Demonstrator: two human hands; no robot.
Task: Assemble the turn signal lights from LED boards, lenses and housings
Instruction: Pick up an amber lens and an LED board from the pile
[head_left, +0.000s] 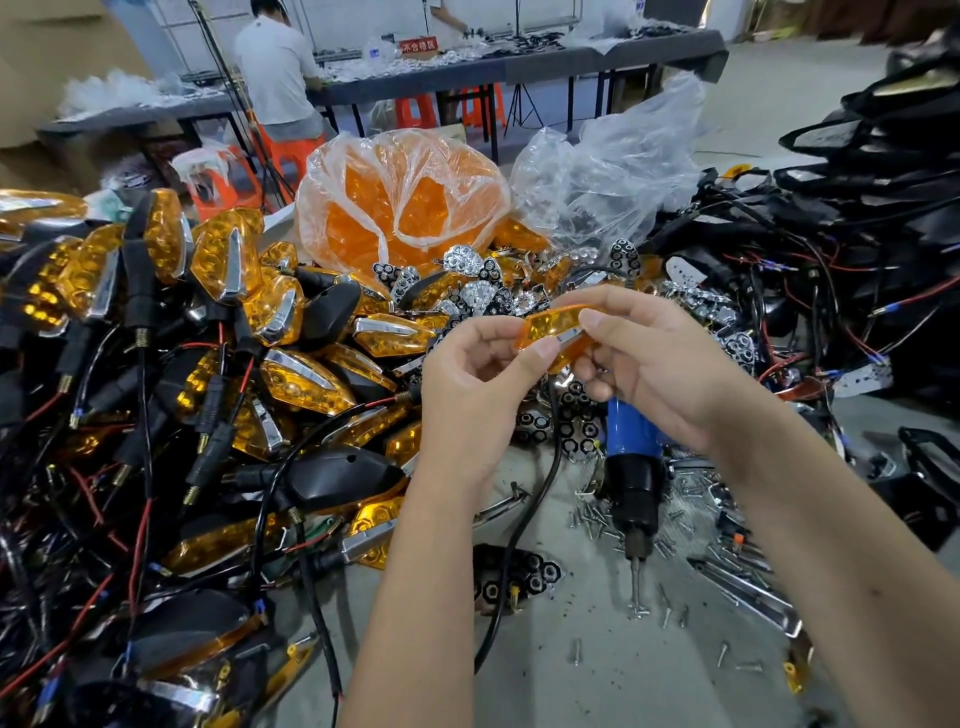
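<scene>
A big pile of finished turn signal lights (218, 332) with black wires lies on the left. A clear bag of orange lenses (400, 202) sits behind. A blue electric screwdriver (634, 467) and loose screws (670, 525) lie under the hands. The left hand (467, 384) and right hand (654, 353) both pinch one orange lens (556, 327) held up between them. It is shiny with a silver strip.
</scene>
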